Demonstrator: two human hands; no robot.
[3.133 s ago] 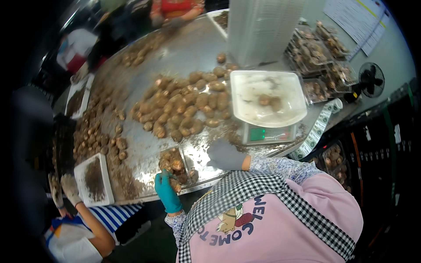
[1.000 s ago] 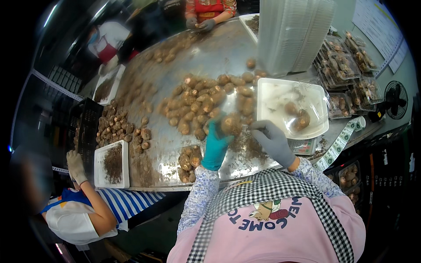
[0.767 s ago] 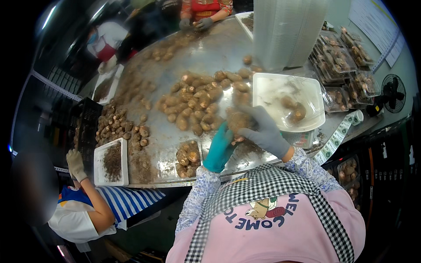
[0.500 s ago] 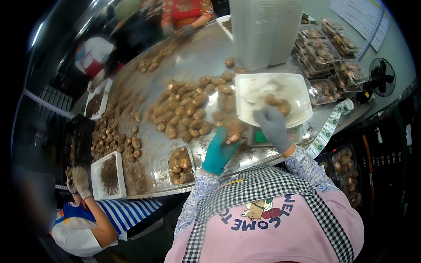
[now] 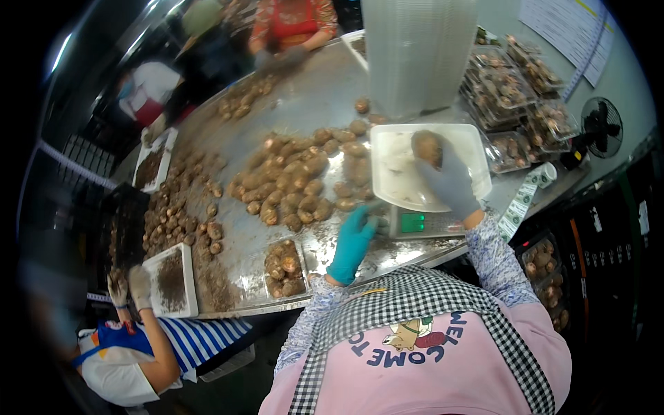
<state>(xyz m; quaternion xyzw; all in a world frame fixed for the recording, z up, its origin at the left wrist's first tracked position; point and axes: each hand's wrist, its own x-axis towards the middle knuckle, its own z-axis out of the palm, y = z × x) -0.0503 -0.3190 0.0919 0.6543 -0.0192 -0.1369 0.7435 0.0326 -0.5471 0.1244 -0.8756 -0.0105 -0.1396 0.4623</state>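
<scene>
My right hand (image 5: 449,178), in a grey glove, reaches over a white tray (image 5: 384,194) and looks closed around a brown taro root (image 5: 427,147); both are smeared by motion. Under the tray's near side sits a scale (image 5: 413,223) with a green lit display. Beside the scale's left end is my left hand (image 5: 353,238), in a teal glove, its fingers stretched forward and no root visible in it. A heap of taro roots (image 5: 283,176) lies on the metal table left of the tray. Left of my left hand, a clear box (image 5: 285,268) is filled with taro.
Tall stacked clear containers (image 5: 418,55) stand behind the tray. Filled clear packs (image 5: 501,86), a label roll (image 5: 545,174) and a black fan (image 5: 602,124) are at the right. Co-workers stand around the table's left and far sides, near white trays (image 5: 190,280) of dirt.
My right hand has moved right and further over the tray, and a root there shifted up and left. The root by my left hand is gone from there; the scale shows more.
</scene>
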